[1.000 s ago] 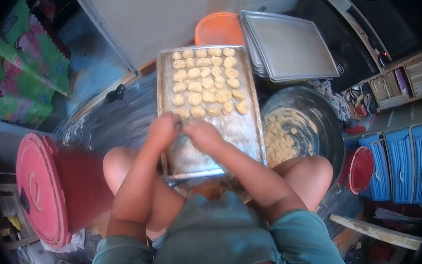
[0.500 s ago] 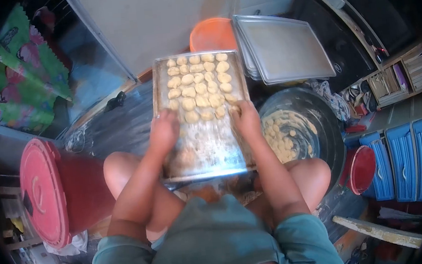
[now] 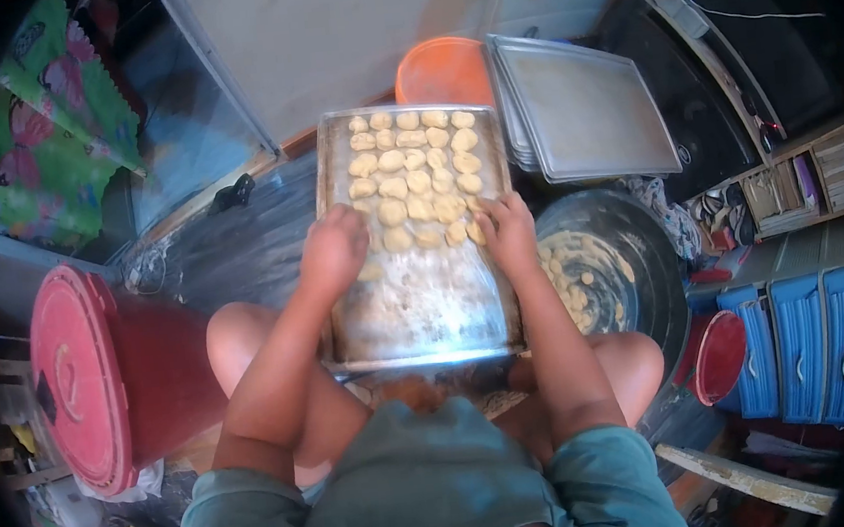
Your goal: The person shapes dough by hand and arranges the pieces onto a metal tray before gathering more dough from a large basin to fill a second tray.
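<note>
A metal baking tray (image 3: 426,308) lies across my lap, its far part covered with rows of pale, roundish dough balls (image 3: 418,183). My left hand (image 3: 335,248) is over the tray's left side, fingers curled beside the nearest row; what they hold, if anything, is hidden. A single dough ball (image 3: 371,271) sits just below that hand. At the right end of the nearest row, the fingertips of my right hand (image 3: 508,231) close on a dough ball (image 3: 476,232). The near part of the tray is bare, shiny metal.
To the right stands a large dark basin (image 3: 640,234) with more dough pieces (image 3: 575,295). Stacked trays (image 3: 589,103) lean behind it, beside an orange bucket (image 3: 443,71). A lidded red bin (image 3: 76,379) is at left, and a small red bucket (image 3: 721,358) at right.
The view has shifted slightly, so the tray appears a little farther right. My left hand has moved inward over the tray, and a dough ball now shows below it. My right hand stays by the nearest row.
</note>
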`<state>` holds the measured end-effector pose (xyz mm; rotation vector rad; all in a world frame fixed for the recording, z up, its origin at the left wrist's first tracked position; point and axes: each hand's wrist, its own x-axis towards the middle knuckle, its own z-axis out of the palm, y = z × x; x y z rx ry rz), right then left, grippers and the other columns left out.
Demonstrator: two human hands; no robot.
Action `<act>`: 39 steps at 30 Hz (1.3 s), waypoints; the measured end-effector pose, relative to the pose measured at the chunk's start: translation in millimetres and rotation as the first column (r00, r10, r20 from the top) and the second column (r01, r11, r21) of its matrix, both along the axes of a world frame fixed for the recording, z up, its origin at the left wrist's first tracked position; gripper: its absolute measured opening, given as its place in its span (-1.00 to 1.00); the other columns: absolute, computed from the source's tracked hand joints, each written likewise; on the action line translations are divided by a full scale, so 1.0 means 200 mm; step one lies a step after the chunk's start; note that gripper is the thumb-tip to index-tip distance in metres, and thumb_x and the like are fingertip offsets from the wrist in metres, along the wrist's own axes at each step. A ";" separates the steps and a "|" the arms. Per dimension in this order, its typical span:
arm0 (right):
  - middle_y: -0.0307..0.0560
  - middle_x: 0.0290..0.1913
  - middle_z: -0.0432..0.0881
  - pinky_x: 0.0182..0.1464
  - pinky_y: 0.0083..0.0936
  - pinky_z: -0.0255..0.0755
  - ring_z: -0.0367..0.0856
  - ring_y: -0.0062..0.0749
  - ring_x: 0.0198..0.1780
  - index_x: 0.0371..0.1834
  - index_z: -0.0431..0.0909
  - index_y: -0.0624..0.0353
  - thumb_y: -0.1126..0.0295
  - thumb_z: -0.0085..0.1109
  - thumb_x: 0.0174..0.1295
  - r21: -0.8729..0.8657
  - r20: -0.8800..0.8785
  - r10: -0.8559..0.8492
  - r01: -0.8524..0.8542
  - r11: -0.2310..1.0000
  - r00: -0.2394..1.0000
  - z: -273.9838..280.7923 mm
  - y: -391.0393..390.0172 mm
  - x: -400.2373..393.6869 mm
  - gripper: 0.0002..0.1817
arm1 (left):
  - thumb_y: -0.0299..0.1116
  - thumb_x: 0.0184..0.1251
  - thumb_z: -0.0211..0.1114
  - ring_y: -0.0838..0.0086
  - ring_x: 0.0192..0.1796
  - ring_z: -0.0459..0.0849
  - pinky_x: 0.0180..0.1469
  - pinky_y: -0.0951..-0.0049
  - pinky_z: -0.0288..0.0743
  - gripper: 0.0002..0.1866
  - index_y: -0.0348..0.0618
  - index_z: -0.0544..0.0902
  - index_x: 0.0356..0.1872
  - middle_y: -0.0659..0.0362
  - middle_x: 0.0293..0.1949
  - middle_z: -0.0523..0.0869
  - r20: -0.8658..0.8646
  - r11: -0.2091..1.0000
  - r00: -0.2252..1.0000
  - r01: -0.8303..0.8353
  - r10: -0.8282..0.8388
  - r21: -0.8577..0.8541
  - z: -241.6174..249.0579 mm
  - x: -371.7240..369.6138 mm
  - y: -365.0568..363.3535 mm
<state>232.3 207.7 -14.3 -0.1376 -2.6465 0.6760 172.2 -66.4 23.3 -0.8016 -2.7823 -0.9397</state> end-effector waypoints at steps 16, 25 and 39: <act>0.06 -0.16 0.49 -0.09 -0.28 0.44 0.55 -0.10 -0.17 -0.08 0.58 0.13 0.28 0.27 0.15 -0.087 -0.058 0.058 -0.063 0.994 0.997 0.07 0.23 -0.45 -0.70 | -0.41 0.19 0.24 0.02 -0.07 0.57 -0.01 0.14 0.44 -0.82 -0.21 0.62 -0.20 -0.03 -0.11 0.61 0.063 0.999 0.997 0.038 -0.039 0.021 0.01 -0.05 -0.01; 0.08 -0.22 0.52 -0.06 -0.24 0.43 0.54 0.01 -0.16 -0.16 0.56 0.15 0.23 0.26 0.14 -0.016 0.314 0.054 -0.051 0.999 0.948 0.45 0.92 0.26 -0.71 | -0.43 0.13 0.34 0.03 0.11 0.51 0.14 0.23 0.41 -0.67 -0.19 0.59 -0.04 -0.04 0.04 0.55 -0.022 0.976 0.979 0.205 -0.204 0.076 0.14 0.14 0.25; 0.24 0.39 0.25 0.39 -0.20 0.14 0.24 -0.04 0.40 0.43 0.14 0.22 0.06 0.45 -0.08 -0.031 0.804 -0.531 0.910 0.414 0.269 -1.68 1.35 1.89 0.02 | -0.21 0.21 0.23 0.08 0.03 0.58 0.10 0.23 0.42 -0.65 -0.23 0.65 -0.08 -0.14 -0.10 0.64 0.575 0.476 0.512 0.849 -0.638 -0.228 -0.46 0.13 1.95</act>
